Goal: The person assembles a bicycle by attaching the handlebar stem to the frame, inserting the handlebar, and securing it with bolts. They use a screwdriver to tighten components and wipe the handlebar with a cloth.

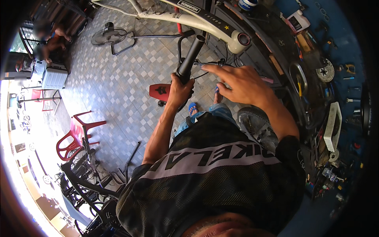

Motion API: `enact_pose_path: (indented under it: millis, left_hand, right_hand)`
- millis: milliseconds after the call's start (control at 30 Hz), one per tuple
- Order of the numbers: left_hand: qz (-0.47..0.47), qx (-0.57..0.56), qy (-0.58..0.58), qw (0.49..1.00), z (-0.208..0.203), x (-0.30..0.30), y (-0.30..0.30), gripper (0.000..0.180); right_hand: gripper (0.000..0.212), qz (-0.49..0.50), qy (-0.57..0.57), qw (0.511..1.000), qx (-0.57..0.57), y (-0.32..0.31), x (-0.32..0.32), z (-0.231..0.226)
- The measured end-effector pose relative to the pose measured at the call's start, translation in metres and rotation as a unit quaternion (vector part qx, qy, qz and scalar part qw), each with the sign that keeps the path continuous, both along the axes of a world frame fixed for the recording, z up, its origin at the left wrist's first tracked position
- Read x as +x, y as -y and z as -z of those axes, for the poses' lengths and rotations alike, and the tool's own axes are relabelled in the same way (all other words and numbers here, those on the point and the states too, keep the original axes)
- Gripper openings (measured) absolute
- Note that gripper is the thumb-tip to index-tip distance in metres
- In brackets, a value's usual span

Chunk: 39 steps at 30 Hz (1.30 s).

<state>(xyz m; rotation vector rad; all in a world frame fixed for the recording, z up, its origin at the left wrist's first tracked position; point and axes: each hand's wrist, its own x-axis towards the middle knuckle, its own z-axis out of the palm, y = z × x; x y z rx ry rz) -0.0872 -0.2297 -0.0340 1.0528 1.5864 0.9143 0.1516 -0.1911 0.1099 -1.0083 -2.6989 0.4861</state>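
Note:
My left hand (181, 91) is wrapped round the lower part of a bicycle fork (192, 54). The fork's dark steerer tube points up and away, its hollow end on top. A red mudguard (159, 92) sticks out to the left below that hand. To the right of the tube, my right hand (245, 83) hovers with its fingers apart and the index finger stretched toward the fork; I see nothing in it. Beyond both hands a cream bicycle frame (177, 16) is held up, its head tube (239, 41) facing me. Black cables hang behind my right hand.
A dark workbench (252, 59) runs along the right, beside a blue surface with tools, a cassette (325, 70) and a white basket (332, 126). At left are a fan (108, 36), a red chair (77, 132), bicycles and people (51, 41) farther back.

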Motion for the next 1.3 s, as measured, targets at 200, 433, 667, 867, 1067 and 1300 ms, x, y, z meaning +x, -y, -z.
enact_pose_path:
  millis: [200, 433, 667, 867, 1067, 1300]
  left_hand:
    - [0.005, 0.044, -0.040, 0.998, 0.027, -0.011, 0.008, 0.054]
    - [0.018, 0.053, -0.045, 0.997, 0.015, -0.014, 0.020, 0.055]
    - [0.000, 0.044, -0.065, 0.997, 0.039, -0.022, 0.018, 0.055]
    - [-0.008, 0.055, -0.043, 0.998, 0.043, -0.018, 0.018, 0.056]
    - [0.020, 0.042, -0.062, 0.997, 0.031, -0.012, 0.020, 0.060]
    - [0.024, 0.022, -0.083, 0.996, 0.023, -0.012, 0.017, 0.058]
  right_hand:
    - [0.066, -0.021, 0.134, 0.988, 0.076, 0.004, -0.058, 0.048]
    - [0.069, -0.048, 0.203, 0.959, 0.191, 0.008, -0.090, 0.080]
    - [0.075, -0.072, 0.275, 0.930, 0.235, 0.025, -0.072, 0.090]
    - [0.068, -0.077, 0.219, 0.949, 0.214, 0.022, -0.076, 0.057]
    - [0.059, -0.090, 0.205, 0.955, 0.193, 0.001, -0.099, 0.073]
    - [0.043, -0.128, 0.173, 0.952, 0.216, 0.000, -0.079, 0.070]
